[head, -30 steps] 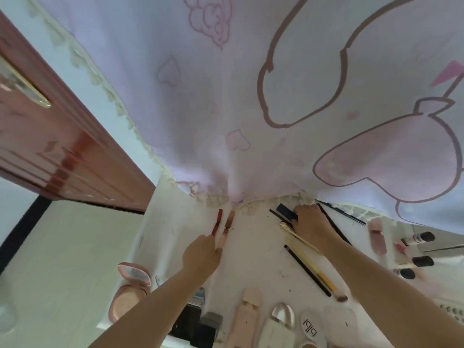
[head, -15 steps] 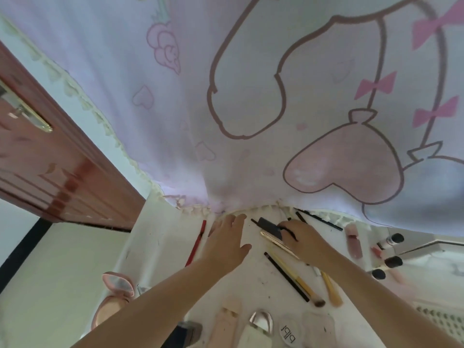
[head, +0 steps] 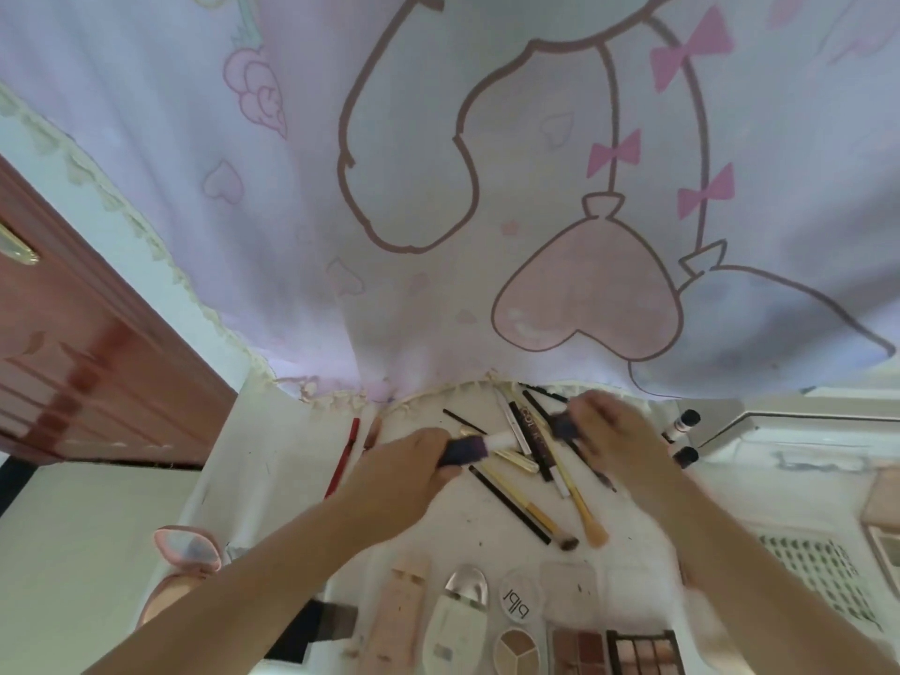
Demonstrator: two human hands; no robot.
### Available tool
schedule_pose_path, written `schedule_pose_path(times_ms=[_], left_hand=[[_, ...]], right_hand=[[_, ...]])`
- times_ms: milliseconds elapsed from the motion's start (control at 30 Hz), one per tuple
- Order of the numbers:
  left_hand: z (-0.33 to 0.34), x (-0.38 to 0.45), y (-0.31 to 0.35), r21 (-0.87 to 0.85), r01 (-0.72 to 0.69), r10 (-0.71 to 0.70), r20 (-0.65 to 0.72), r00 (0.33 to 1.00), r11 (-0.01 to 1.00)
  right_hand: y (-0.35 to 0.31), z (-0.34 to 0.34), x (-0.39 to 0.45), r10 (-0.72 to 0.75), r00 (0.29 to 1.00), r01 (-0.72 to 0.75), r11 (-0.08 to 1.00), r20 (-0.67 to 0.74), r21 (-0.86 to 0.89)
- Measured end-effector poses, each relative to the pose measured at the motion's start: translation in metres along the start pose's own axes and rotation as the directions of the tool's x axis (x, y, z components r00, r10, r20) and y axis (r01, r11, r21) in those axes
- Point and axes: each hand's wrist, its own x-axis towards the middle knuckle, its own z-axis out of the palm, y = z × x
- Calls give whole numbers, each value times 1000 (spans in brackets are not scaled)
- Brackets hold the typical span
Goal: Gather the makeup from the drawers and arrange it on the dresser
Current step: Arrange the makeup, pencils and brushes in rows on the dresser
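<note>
Sorting brushes beside curtain hem (head: pixel 428 397): left hand (head: pixel 414 467) grips dark tube (head: pixel 465 452); right hand (head: pixel 621 431) blurred, pinches dark piece (head: pixel 565 427); lay parallel to gold brush (head: pixel 577 496), avoid scattering

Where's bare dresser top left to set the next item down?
Bare patch between the red pencil and the dresser's left edge; another between the left hand and the black pencil. Crowded: brush pile, front palettes.
</note>
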Motion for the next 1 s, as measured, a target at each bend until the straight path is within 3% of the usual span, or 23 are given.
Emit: schedule_pose_path(times_ms=[100, 300, 400, 600, 800, 1000], left_hand=[[-6, -5, -17, 46, 100, -97, -60, 993, 994], [-3, 3, 5, -77, -32, 28, -58, 998, 996], [2, 9, 19, -105, -84, 81, -36, 996, 991], [13, 26, 38, -146, -166, 169, 11, 986, 975], [32, 36, 39, -241, -197, 232, 126, 965, 950], [53, 46, 35, -373, -143, 231, 203, 952, 917]], right_hand=[[-3, -28, 4, 62, 994, -45, 983, -93, 176], [-6, -9, -3, -83, 996, 77, 988, -40, -131], [-11, -5, -5, -139, 989, 129, 974, -41, -185], [-7, -5, -15, -160, 985, 170, 953, 61, -249], [3, -22, -22, -115, 928, 273, 859, 355, -434], [20, -15, -15, -81, 906, 287, 839, 416, -461]])
